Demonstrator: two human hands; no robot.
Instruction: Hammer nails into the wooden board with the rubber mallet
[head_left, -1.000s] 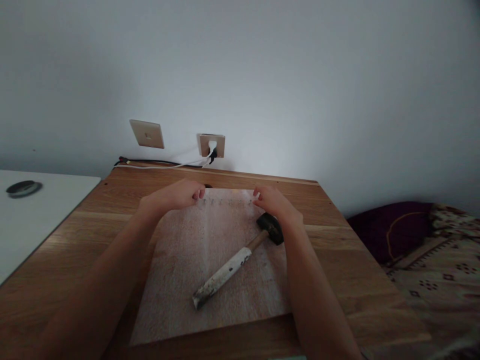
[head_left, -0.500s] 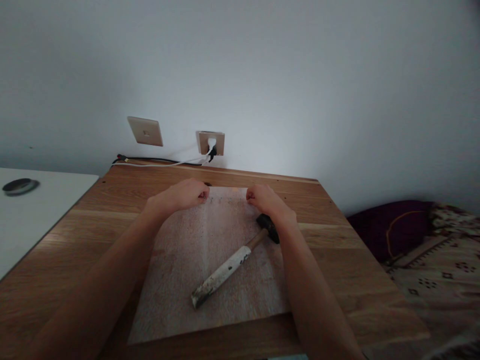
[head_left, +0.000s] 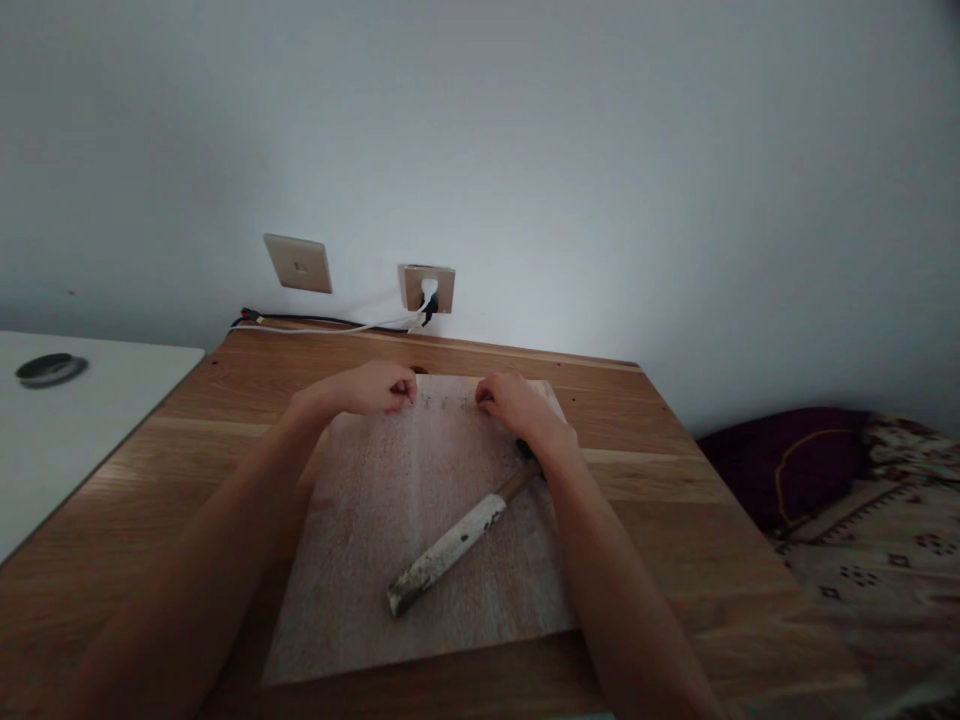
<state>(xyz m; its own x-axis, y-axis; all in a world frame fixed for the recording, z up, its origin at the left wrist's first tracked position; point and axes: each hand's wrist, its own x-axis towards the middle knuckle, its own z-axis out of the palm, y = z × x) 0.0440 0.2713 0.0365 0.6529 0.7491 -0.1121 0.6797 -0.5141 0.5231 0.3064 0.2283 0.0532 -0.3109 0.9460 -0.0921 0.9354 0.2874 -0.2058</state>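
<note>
Since the frame half a second earlier, the right hand (head_left: 517, 405) had moved inward along the far end of the pale board (head_left: 360, 540), narrowing the gap to the left hand (head_left: 379, 388), which had kept nearly the same place. The right wrist now covered more of the head of the hammer (head_left: 450, 545).

Both hands had their fingers curled, with the tips drawn close together near the board's far edge; whether either pinched anything could not be told. Between them, a short row of small dark pieces (head_left: 445, 403) ran across the board, too small to identify or to show whether they were fixed or loose.

The board lay flat on the wooden table (head_left: 660, 540), and the hammer rested slantwise upon it, held by neither hand. Judging by this, the work was partway along: several pieces already sat in a row, yet the fingers at its two ends suggested that handling them was unfinished. How many pieces remained could not be told, as the fingers hid the row's ends.
</note>
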